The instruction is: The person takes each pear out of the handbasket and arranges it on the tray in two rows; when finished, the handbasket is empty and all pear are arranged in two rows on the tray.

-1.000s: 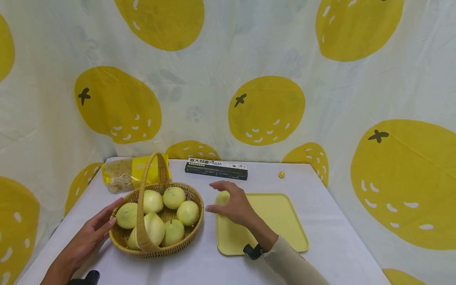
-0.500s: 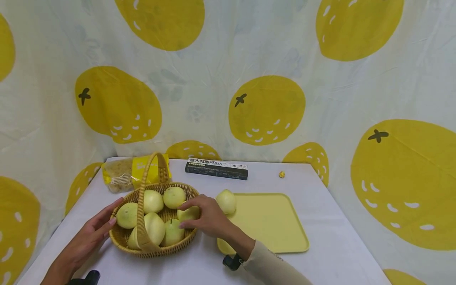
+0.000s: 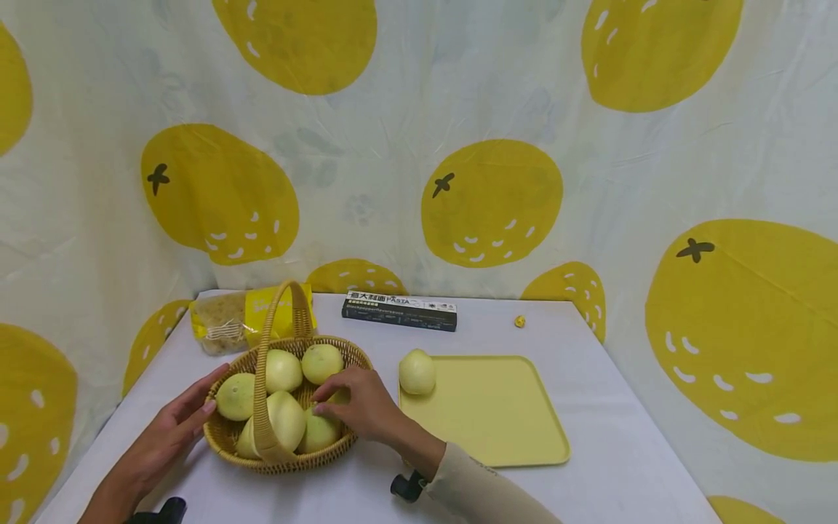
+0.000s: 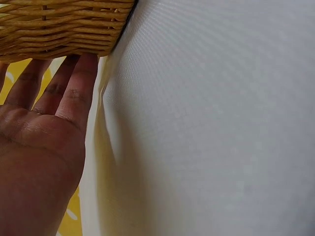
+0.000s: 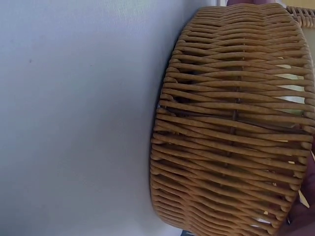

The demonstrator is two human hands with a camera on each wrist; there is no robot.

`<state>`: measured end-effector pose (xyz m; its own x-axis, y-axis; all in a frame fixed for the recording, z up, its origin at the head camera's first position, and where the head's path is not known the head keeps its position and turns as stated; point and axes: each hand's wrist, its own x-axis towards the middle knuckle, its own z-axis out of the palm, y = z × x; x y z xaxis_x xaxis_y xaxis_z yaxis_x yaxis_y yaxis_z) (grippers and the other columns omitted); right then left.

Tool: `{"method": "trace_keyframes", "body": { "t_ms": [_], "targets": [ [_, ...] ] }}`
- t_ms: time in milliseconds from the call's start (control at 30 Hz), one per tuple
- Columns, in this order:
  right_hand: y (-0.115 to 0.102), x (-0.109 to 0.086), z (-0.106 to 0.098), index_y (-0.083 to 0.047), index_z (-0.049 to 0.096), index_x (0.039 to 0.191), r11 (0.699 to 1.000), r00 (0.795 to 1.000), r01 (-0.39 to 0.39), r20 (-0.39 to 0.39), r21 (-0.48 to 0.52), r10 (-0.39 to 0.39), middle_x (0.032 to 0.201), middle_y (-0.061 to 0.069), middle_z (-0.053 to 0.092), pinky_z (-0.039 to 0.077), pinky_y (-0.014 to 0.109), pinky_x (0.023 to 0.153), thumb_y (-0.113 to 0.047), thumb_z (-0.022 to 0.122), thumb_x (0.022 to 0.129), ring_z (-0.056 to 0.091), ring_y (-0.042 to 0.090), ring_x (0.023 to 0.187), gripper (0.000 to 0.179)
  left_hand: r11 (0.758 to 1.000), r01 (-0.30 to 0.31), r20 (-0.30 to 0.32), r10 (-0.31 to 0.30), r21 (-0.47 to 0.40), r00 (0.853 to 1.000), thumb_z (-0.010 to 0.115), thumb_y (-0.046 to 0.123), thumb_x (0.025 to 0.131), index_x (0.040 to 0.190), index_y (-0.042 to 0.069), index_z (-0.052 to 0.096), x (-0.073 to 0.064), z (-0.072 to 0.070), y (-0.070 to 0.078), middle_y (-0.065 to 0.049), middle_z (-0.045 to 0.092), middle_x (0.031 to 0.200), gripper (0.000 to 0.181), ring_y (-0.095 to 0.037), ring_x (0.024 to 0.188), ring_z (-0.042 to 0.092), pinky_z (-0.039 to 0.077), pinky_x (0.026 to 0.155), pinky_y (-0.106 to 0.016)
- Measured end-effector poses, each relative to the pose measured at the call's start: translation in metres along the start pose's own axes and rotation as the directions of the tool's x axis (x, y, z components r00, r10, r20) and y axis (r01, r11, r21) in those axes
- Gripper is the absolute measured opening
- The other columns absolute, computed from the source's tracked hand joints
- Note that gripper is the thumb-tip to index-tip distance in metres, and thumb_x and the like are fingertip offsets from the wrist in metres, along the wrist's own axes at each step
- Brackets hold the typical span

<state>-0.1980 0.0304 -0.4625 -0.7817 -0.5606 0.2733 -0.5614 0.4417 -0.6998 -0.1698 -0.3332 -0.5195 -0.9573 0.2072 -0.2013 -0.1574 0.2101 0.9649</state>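
A wicker basket (image 3: 308, 461) with an arched handle (image 3: 263, 397) holds several pale yellow-green pears (image 3: 284, 422). My left hand (image 3: 152, 445) rests along its left side, thumb at the rim. In the left wrist view its fingers lie nearly straight against the woven wall. Reaching over the right rim, my right hand (image 3: 366, 404) curls its fingers and thumb round the right-hand pear (image 3: 340, 396), which is mostly covered. In the right wrist view the basket wall (image 5: 231, 123) hides most of that hand. Another pear (image 3: 417, 372) sits on the yellow tray's back left corner.
The yellow tray (image 3: 497, 426) lies right of the basket. Behind stand a yellow bag of noodles (image 3: 222, 320) and a black pasta box (image 3: 399, 313). A small gold wrapped ball (image 3: 520, 321) lies at the back right. A fruit-print curtain (image 3: 360, 189) borders the table.
My right hand has moved left from beside the tray's pear into the basket, and its fingers have closed round the right-hand pear. The left hand and basket have stayed in place.
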Motion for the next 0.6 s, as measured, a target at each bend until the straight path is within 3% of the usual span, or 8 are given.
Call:
{"method": "trace_keyframes", "body": {
  "t_ms": [367,467,600],
  "targets": [
    [-0.004,0.000,-0.004,-0.025,0.081,0.095,0.997,0.999,-0.051,-0.011,0.052,0.052,0.095,-0.017,0.077,0.054,0.025,0.102,-0.026,0.082,0.092,0.064,-0.005,0.104,0.004,1.000,0.026,0.005,-0.026,0.015,1.000,0.051,0.040,0.113,0.171,0.037,0.015,-0.002,0.001,0.002,-0.009,-0.002,0.181,0.069,-0.048,0.163,-0.001,0.047,0.096,-0.006],
    [-0.006,0.002,-0.009,-0.023,0.081,0.095,0.995,0.999,-0.034,-0.038,0.094,0.038,0.097,-0.014,0.079,0.057,0.031,0.104,-0.023,0.082,0.092,0.067,-0.003,0.106,0.003,1.000,0.020,0.003,-0.020,0.013,1.000,0.051,0.039,0.113,0.172,0.037,0.015,-0.002,0.001,0.002,-0.008,-0.002,0.181,0.068,-0.048,0.163,-0.002,0.045,0.094,-0.004],
    [-0.010,0.005,-0.016,-0.020,0.080,0.096,0.993,0.998,-0.004,-0.069,0.121,0.012,0.096,-0.013,0.079,0.058,0.031,0.102,-0.023,0.081,0.093,0.068,-0.002,0.104,0.004,1.000,0.012,0.000,-0.012,0.009,1.000,0.051,0.038,0.114,0.172,0.036,0.015,-0.002,0.000,0.001,-0.010,-0.002,0.181,0.068,-0.050,0.162,-0.001,0.046,0.093,-0.004]
  ]
}}
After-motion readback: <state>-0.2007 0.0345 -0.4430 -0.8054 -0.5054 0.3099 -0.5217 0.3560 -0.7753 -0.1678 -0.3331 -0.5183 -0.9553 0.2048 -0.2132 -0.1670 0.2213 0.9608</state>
